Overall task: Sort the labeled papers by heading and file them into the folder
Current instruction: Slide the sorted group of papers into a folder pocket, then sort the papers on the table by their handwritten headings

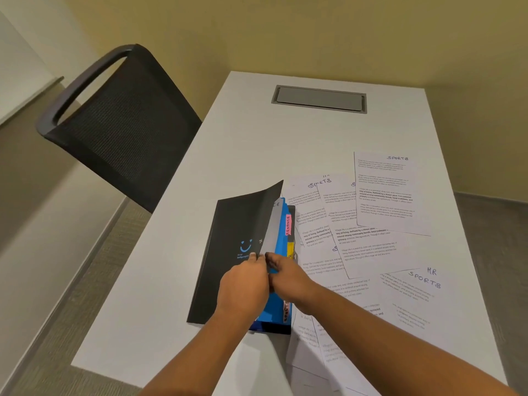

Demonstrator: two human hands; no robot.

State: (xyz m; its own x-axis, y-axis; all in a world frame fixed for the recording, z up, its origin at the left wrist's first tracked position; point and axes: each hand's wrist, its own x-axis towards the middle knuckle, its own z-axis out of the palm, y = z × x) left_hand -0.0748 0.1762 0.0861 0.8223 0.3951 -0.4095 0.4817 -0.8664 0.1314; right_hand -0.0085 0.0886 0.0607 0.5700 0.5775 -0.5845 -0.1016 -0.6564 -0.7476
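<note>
White papers point(371, 247) lie spread over the right side of our table point(171, 281), the nearest ones passing under our right forearm. Both our arms reach forward to the black folder point(228, 252), which lies left of the papers and overlaps their left edge.

Our left hand point(245, 284) pinches the open edge of the cover point(265, 212), thumb on top and fingers tucked beneath, and the cover stands lifted with its far corner curled up. Our right hand point(285, 275) sits just beside it, fingers curled in at the edge of the blue dividers point(281, 224) inside. Whether it grips one, we cannot tell.

A pink tab point(288, 224) hand-lettered FINANCE sticks out from the dividers, with a yellow tab point(290, 248) nearer to us. On the cover is a blue smile logo point(245, 247).

To the right, one sheet point(414, 290) is headed HR and SPORTS by hand. The farthest sheet point(385, 195), headed SPORTS, lies on top of its neighbours.

Beyond the papers a grey hatch point(318, 99) is set flush into the table. A black mesh chair point(123, 130) stands at the table's far left side, against a yellow wall point(285, 30).
</note>
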